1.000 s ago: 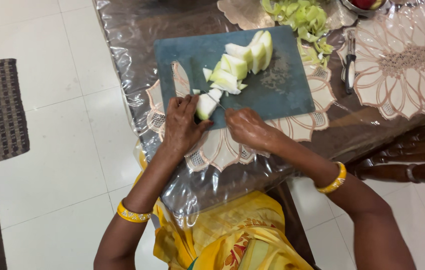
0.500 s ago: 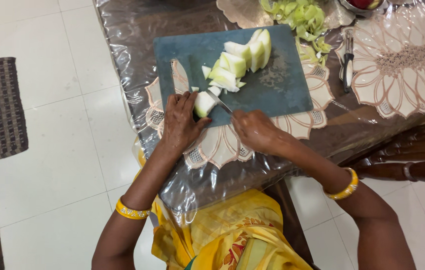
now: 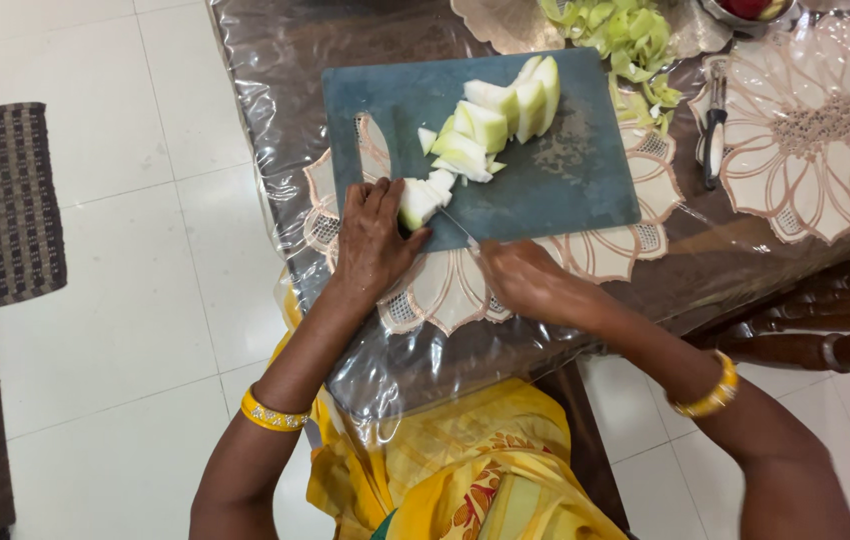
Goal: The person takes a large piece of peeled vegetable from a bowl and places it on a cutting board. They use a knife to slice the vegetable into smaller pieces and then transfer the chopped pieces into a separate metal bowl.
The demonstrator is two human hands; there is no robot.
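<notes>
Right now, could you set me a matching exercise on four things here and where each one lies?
Things:
1 knife
2 peels
3 peeler
4 rug

Places:
A on the floor, left of the table
B in the right hand
C beyond the board's far right corner
D on the table, right of the board

Pairs: 1-B, 2-C, 3-D, 4-A

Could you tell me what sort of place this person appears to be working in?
Most likely a home dining or kitchen area. A table under clear plastic carries flower-shaped placemats, the floor is pale tile, and the left hand steadies a pale green vegetable on a blue cutting board while the right hand cuts.
</notes>
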